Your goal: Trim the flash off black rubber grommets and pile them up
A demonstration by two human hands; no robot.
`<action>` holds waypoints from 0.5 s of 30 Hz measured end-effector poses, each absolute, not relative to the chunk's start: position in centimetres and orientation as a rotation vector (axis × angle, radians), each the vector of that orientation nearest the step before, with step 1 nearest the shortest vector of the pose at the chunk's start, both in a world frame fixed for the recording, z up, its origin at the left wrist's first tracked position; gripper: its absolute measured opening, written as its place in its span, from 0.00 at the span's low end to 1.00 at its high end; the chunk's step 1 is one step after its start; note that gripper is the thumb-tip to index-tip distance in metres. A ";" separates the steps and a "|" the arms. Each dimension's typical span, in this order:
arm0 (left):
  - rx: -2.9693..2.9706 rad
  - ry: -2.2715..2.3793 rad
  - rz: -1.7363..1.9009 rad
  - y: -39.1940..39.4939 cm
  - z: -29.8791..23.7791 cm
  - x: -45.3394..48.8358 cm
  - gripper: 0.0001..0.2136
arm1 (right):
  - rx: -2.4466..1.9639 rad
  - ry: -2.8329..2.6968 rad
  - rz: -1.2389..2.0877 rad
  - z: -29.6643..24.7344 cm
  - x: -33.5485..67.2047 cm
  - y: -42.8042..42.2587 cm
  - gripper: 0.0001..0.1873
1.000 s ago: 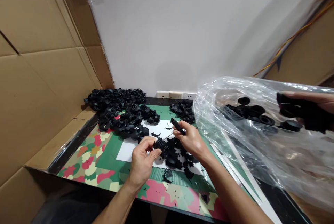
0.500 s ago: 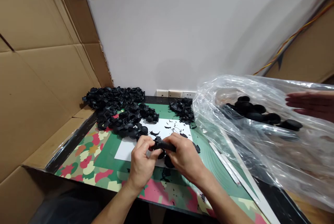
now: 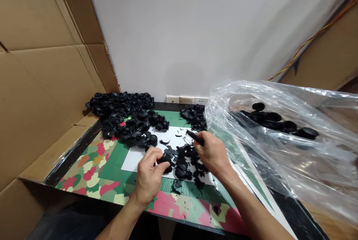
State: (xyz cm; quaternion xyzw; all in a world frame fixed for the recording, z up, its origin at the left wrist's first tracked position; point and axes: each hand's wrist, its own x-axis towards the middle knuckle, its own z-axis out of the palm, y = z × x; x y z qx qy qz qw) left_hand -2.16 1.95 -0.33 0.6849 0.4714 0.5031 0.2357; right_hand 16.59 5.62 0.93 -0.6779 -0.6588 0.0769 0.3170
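Note:
My left hand (image 3: 149, 173) is closed around a black ribbed rubber part (image 3: 165, 161), thumb and fingers pinching it over the white sheet (image 3: 131, 161). My right hand (image 3: 214, 154) grips a dark, stick-shaped tool (image 3: 195, 137) that points up and left; its exact kind cannot be made out. Between the hands lie torn black rubber scraps (image 3: 183, 169), some on the paper and some on the green mat (image 3: 112, 165). Just beyond my left hand, a long heap of black ribbed rubber parts (image 3: 134, 120) reaches back to the wall.
A smaller pile of black scraps (image 3: 194, 115) sits by the wall sockets (image 3: 187, 100). On the right, a clear plastic bag (image 3: 279, 161) holds several black round rubber parts (image 3: 288, 125). Cardboard (image 3: 50, 83) walls off the left side. White strips (image 3: 268, 199) lie beneath the bag.
My hands have parted: the right moved up and right with the dark tool, the left kept the rubber part. Another person's hand at the bag has left view, and the parts inside have shifted.

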 end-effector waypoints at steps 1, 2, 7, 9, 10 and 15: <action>1.859 1.302 1.371 2.0 -0.4 -2.2 0.05 | -1.731 -1.689 0.327 1.2 17.1 5.7 0.07; 1.843 1.311 1.365 2.0 -0.5 -2.2 0.05 | -1.658 -1.662 0.451 1.4 17.3 5.7 0.12; 1.848 1.316 1.356 2.2 -0.6 -2.0 0.04 | -1.299 -1.684 0.753 1.9 15.2 3.6 0.14; 1.881 1.308 1.366 2.2 -0.5 -2.0 0.05 | -1.216 -1.754 0.723 1.7 14.2 3.0 0.09; 1.900 1.312 1.368 2.1 -0.5 -2.0 0.05 | -1.192 -1.800 0.691 1.5 13.8 2.9 0.08; 1.986 1.363 1.348 1.9 -0.5 -1.8 0.05 | -1.299 -2.047 0.386 1.1 13.0 2.6 0.11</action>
